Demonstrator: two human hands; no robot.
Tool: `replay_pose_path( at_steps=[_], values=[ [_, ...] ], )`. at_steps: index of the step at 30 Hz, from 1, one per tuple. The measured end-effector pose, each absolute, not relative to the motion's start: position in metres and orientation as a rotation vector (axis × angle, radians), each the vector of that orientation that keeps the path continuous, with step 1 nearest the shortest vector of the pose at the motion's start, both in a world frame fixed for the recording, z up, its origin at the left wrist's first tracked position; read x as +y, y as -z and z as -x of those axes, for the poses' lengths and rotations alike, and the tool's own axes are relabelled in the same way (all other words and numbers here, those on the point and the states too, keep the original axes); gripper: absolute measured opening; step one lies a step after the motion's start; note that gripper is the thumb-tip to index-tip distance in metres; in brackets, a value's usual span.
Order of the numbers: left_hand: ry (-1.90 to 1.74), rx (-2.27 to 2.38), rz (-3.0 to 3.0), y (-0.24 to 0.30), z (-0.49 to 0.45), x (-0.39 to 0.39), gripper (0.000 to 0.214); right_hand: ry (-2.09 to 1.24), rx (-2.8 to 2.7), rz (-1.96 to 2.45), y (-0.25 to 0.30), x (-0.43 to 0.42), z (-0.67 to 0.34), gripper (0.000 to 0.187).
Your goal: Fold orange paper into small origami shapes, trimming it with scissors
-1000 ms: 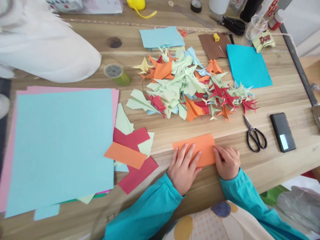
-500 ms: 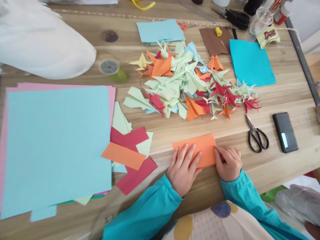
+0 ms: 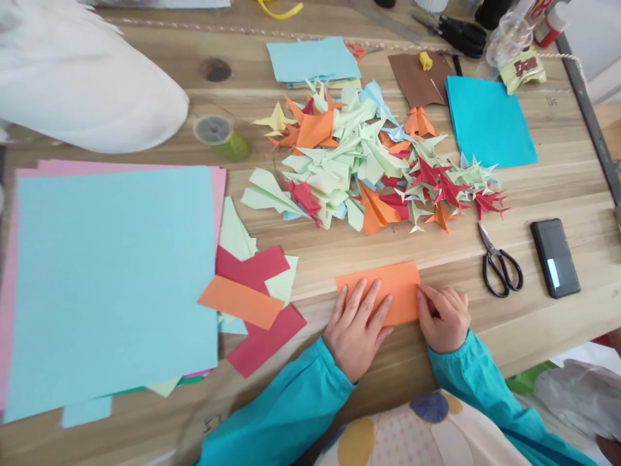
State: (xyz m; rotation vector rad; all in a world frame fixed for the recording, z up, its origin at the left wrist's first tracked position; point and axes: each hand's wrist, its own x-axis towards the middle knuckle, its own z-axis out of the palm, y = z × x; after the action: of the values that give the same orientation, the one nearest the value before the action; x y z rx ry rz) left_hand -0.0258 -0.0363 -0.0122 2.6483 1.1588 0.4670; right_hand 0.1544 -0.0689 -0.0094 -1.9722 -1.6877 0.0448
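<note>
A folded orange paper rectangle (image 3: 388, 285) lies on the wooden table near its front edge. My left hand (image 3: 356, 327) rests flat on its left half, fingers stretched out and pressing it down. My right hand (image 3: 444, 318) sits at the paper's right edge, its fingers curled and pinched against that edge. Both of my arms wear teal sleeves. Beyond the paper, a heap of folded paper shapes (image 3: 369, 168) in pale green, orange and red covers the middle of the table.
Large light-blue sheets (image 3: 111, 278) over pink ones fill the left. Red and orange strips (image 3: 252, 304) lie beside them. Black scissors (image 3: 499, 262) and a phone (image 3: 554, 257) sit at right. Another person's white sleeve (image 3: 87, 84) rests at top left, near a green spool (image 3: 220, 136).
The camera's view shifted slightly. My hands and the orange paper have stayed where they were.
</note>
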Motion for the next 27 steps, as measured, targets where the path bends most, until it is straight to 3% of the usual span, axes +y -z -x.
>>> replay_pose_path(
  at_steps=[27],
  values=[
    [-0.501, 1.145, -2.670, 0.0191, 0.0270, -0.0390, 0.047, 0.033, -1.796, 1.907, 0.0146, -0.0709, -0.1622, 0.017]
  ],
)
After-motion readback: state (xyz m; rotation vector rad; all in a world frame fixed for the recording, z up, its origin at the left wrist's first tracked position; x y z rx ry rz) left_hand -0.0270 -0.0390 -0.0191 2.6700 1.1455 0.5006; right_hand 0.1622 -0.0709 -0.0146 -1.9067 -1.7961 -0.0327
